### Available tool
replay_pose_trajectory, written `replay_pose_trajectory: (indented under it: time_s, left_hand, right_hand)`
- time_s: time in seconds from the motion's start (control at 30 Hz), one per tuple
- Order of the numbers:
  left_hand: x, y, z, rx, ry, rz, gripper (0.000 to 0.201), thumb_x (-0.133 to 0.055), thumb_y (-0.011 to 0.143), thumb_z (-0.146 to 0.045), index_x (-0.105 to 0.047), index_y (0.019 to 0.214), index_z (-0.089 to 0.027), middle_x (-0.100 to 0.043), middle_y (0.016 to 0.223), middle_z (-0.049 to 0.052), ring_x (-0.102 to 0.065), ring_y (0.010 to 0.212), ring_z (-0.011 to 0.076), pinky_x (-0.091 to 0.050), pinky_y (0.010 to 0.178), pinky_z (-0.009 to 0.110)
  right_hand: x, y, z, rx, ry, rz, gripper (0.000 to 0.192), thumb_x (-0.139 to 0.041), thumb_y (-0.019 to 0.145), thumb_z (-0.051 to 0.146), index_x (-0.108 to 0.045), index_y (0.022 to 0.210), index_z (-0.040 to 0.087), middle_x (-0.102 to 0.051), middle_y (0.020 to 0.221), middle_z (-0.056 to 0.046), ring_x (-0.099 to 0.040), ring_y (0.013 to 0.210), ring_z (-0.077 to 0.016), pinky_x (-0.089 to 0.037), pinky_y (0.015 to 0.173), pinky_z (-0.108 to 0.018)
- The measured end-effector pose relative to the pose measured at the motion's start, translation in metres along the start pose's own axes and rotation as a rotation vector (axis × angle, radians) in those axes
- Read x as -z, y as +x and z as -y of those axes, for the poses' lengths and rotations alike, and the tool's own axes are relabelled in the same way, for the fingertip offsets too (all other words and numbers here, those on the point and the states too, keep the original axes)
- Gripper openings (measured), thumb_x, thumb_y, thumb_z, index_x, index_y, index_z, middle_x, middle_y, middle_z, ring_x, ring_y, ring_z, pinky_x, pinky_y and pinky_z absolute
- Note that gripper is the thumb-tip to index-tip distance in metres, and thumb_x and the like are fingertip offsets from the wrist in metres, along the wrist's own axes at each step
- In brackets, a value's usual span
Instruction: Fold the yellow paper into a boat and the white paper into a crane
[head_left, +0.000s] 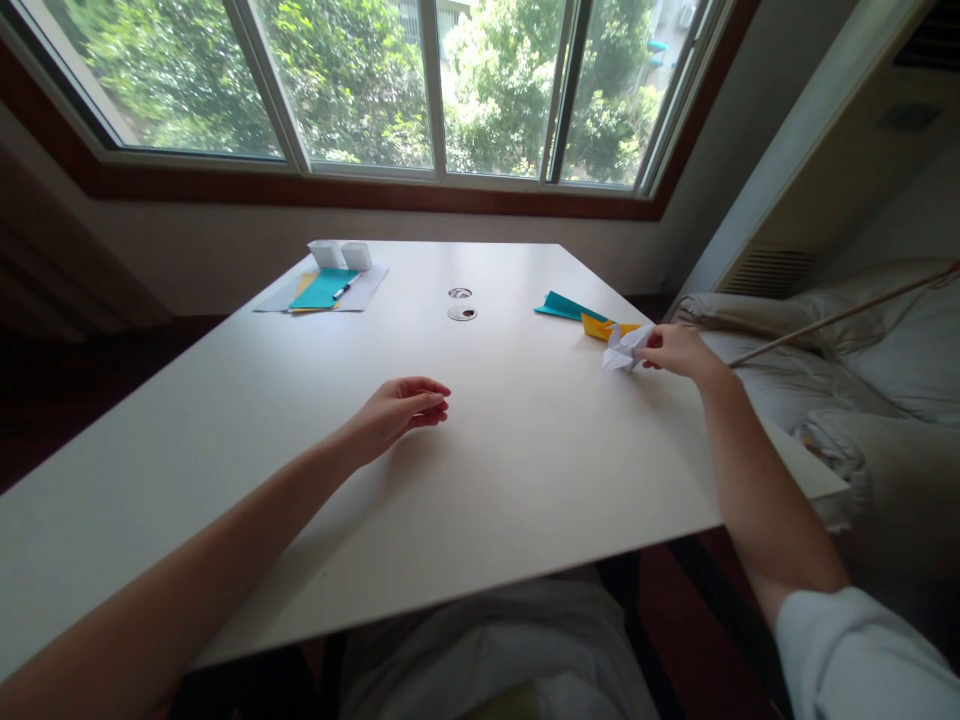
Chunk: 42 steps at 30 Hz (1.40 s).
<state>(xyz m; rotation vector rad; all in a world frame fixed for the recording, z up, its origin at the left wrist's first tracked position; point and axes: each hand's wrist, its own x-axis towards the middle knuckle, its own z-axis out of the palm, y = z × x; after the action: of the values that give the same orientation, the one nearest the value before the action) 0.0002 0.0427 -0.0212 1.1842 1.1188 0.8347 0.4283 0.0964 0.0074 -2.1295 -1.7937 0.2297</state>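
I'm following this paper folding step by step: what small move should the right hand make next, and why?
Probably let go: the right hand pinches the white folded paper figure, which seems to rest on the white table beside the yellow folded paper; the left hand is empty.

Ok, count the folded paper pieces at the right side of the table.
3. A white folded piece is held by the right hand; a yellow folded piece lies just behind it; a teal folded piece lies farther back. Others may be hidden beneath them.
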Motion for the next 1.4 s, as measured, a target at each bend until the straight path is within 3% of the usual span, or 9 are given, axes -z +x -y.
replay_pose_trajectory:
  time_s: [0.43,0.6,0.7,0.83,0.93,1.03,1.13,1.23,1.4]
  left_hand:
    - [-0.001,-0.003,-0.002,0.012,0.022,0.005,0.025,-0.071,0.068,-0.033,-0.064,0.085,-0.015,-0.064,0.074,0.002,-0.061,0.07,0.0117,-0.048,0.071,0.025]
    - [-0.001,-0.002,-0.003,0.01,0.053,-0.014,0.025,-0.07,0.068,-0.033,-0.064,0.085,-0.015,-0.064,0.075,0.002,-0.061,0.069,0.0115,-0.048,0.068,0.024]
    - [0.003,-0.001,-0.004,-0.029,0.117,-0.024,0.025,-0.067,0.069,-0.035,-0.064,0.085,-0.017,-0.065,0.077,0.002,-0.061,0.071,0.0134,-0.048,0.067,0.026]
    - [0.0,-0.009,-0.011,-0.291,0.639,-0.211,0.019,-0.056,0.075,-0.032,-0.064,0.085,-0.018,-0.065,0.078,0.004,-0.061,0.074,0.018,-0.048,0.068,0.031]
    - [-0.014,-0.022,-0.014,-0.489,1.178,-0.43,0.023,-0.044,0.083,-0.029,-0.064,0.088,-0.022,-0.066,0.089,0.005,-0.059,0.083,0.0209,-0.047,0.072,0.034]
    - [-0.029,-0.03,-0.009,-0.55,1.395,-0.423,0.031,-0.039,0.087,-0.035,-0.065,0.098,-0.02,-0.061,0.113,0.009,-0.049,0.111,0.0266,-0.047,0.081,0.037]
    - [-0.038,-0.028,0.007,-0.484,1.503,-0.41,0.051,-0.037,0.088,-0.045,-0.051,0.126,-0.014,-0.034,0.143,0.015,-0.024,0.133,0.0308,-0.034,0.1,0.045]
    - [-0.041,-0.023,0.023,-0.3,1.512,-0.312,0.065,-0.026,0.089,-0.052,-0.031,0.14,-0.011,-0.016,0.151,0.014,-0.013,0.138,0.0311,-0.021,0.106,0.051]
    - [-0.041,-0.018,0.034,-0.141,1.488,-0.188,0.074,-0.017,0.088,-0.057,-0.018,0.144,-0.009,-0.01,0.151,0.013,-0.007,0.139,0.03,-0.012,0.108,0.055]
  right_hand:
    - [0.002,-0.001,-0.003,0.031,-0.017,0.048,0.031,-0.063,0.071,0.044,-0.065,0.083,0.016,-0.07,0.075,-0.005,-0.065,0.063,-0.0165,-0.045,0.054,-0.023]
    - [0.004,-0.002,-0.004,0.061,-0.136,-0.098,0.039,-0.06,0.07,0.052,-0.066,0.086,0.017,-0.069,0.085,-0.008,-0.064,0.072,-0.022,-0.046,0.062,-0.03]
    - [0.005,-0.002,-0.002,0.119,-0.123,-0.275,0.044,-0.055,0.073,0.052,-0.065,0.096,0.015,-0.065,0.094,-0.012,-0.061,0.085,-0.0253,-0.047,0.073,-0.036]
    - [0.002,-0.008,0.023,0.284,-0.005,-0.719,0.035,-0.052,0.079,0.04,-0.063,0.099,0.014,-0.059,0.104,-0.014,-0.052,0.105,-0.0262,-0.039,0.093,-0.041]
    - [-0.011,-0.029,0.064,0.428,0.118,-0.834,0.03,-0.047,0.083,0.037,-0.061,0.098,0.016,-0.057,0.106,-0.013,-0.05,0.107,-0.0248,-0.037,0.095,-0.042]
    - [-0.035,-0.065,0.109,0.603,0.164,-0.628,0.034,-0.043,0.086,0.039,-0.058,0.106,0.017,-0.055,0.112,-0.012,-0.049,0.111,-0.0243,-0.036,0.098,-0.041]
    - [-0.063,-0.099,0.141,0.685,0.066,-0.263,0.043,-0.037,0.088,0.044,-0.051,0.122,0.022,-0.044,0.135,-0.008,-0.038,0.124,-0.0247,-0.031,0.103,-0.04]
    - [-0.085,-0.115,0.152,0.678,-0.04,-0.054,0.054,-0.034,0.088,0.049,-0.039,0.135,0.023,-0.024,0.149,-0.004,-0.023,0.135,-0.0249,-0.022,0.108,-0.042]
    - [-0.101,-0.109,0.15,0.591,-0.151,0.208,0.074,-0.028,0.084,0.062,-0.016,0.145,0.021,-0.005,0.153,-0.004,-0.008,0.139,-0.0289,-0.013,0.108,-0.053]
